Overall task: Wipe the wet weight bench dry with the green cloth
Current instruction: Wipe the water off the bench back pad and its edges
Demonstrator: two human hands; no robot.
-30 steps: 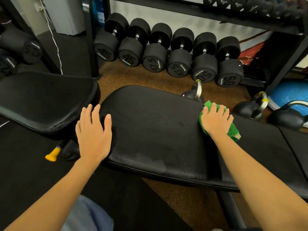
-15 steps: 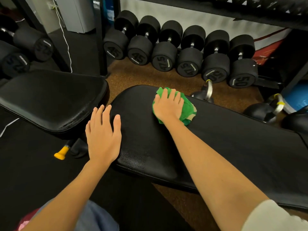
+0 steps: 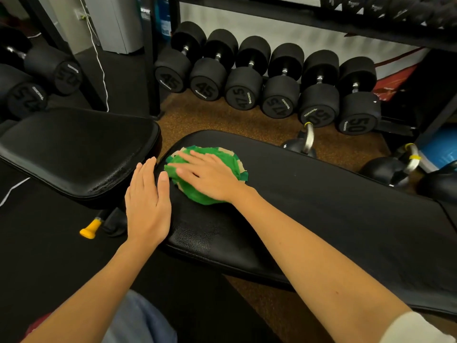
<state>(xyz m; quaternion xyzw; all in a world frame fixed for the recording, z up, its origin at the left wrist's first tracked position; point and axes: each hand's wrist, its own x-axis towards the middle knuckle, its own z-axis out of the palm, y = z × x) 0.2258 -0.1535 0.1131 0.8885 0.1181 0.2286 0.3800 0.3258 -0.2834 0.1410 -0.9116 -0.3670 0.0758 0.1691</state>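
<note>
Pressing flat-fingered, right hand [image 3: 210,178] holds green cloth [image 3: 197,191] on bench [image 3: 321,206]; left hand [image 3: 147,206] rests flat.

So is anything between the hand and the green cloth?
No. The right hand lies flat right on the green cloth, pressing it to the bench pad. The left hand rests beside it.
</note>
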